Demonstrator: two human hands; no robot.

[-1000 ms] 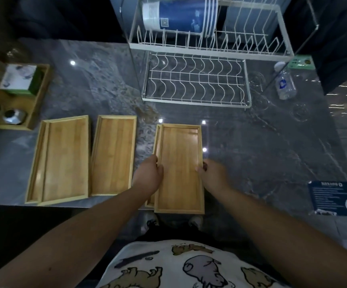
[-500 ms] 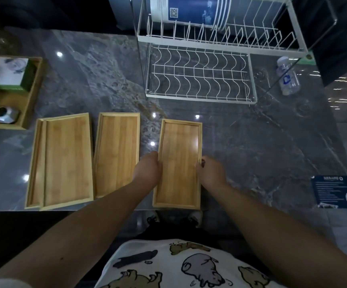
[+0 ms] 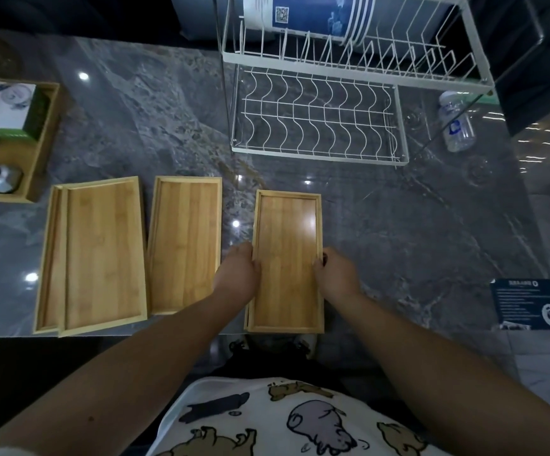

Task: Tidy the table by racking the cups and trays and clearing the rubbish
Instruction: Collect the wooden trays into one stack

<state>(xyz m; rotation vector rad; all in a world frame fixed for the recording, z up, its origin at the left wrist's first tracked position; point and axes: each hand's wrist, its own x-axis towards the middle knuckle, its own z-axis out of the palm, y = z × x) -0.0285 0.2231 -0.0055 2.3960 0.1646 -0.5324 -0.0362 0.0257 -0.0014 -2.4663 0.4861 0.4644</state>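
Left hand (image 3: 235,278) and right hand (image 3: 336,278) have fingers clamped on the long rims of the bamboo tray (image 3: 286,258) between them. It looks stiff, light and smooth-lacquered, so mid-rim pinches on both sides suit it.

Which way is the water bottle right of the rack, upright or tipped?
Tipped: the water bottle lies on its side on the table, cap pointing away.
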